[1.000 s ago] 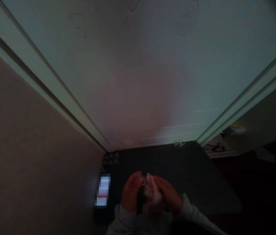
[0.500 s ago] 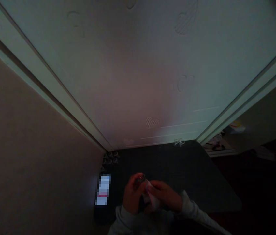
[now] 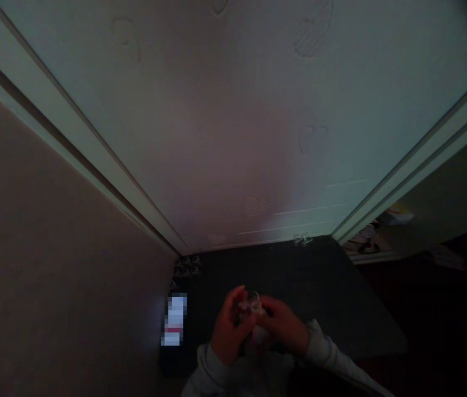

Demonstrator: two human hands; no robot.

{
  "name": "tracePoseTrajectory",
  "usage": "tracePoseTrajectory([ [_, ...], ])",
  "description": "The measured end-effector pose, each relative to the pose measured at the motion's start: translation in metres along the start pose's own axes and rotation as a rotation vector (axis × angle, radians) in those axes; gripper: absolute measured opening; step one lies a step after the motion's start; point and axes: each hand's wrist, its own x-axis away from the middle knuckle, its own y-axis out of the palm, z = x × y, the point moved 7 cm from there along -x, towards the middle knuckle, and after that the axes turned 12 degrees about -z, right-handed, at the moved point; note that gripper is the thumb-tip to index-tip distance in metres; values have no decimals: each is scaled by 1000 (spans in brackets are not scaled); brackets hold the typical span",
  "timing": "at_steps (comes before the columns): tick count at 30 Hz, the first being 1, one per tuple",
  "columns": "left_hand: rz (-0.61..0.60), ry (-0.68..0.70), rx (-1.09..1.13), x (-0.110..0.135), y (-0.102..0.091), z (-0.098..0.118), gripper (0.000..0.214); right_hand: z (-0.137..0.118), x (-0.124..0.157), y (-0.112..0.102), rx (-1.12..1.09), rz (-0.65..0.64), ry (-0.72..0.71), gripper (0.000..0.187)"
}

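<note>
My left hand (image 3: 227, 330) is curled around a small clear, shiny object (image 3: 253, 302), blurred, with a rounded rim that catches the light. My right hand (image 3: 286, 326) meets it from the right, its fingers closed on a soft white piece (image 3: 260, 334) that looks like cloth or tissue. The white piece lies just below the clear object, partly covered by my fingers. Both hands are close together above the near part of a dark table (image 3: 320, 303).
Several small dark, glinting objects (image 3: 187, 266) are grouped at the table's far left corner. A few clear pieces (image 3: 302, 239) sit at the back edge. A lit phone-like screen (image 3: 174, 320) lies by the left wall. A pale panel with embossed hearts (image 3: 256, 206) rises behind.
The clear object has come up and to the right between my hands, and more of it shows. My right hand has closed in on it, and less of the white piece is visible.
</note>
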Motion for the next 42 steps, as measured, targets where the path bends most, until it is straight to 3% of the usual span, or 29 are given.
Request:
tracePoseTrajectory([
  [6,-39,51,-338,-2,5,7,65,-13,1,-18,-4,125,-76,23],
  [12,-109,97,-482,-3,18,11,43,-9,2,-17,-20,132,-80,29],
  [17,-135,-26,-443,-3,16,1,20,-8,2,-16,13,99,-75,33],
  [23,-100,-98,-391,-3,8,-7,25,-7,1,-13,117,53,-94,38],
  [30,0,-104,-398,-5,-6,9,15,-12,-2,-3,259,-35,-129,27],
  [38,62,-126,-298,-8,-10,8,10,-9,-1,4,236,-82,-89,17],
  [42,60,-153,-208,-9,-7,-1,15,-4,1,6,177,-60,-65,22],
])
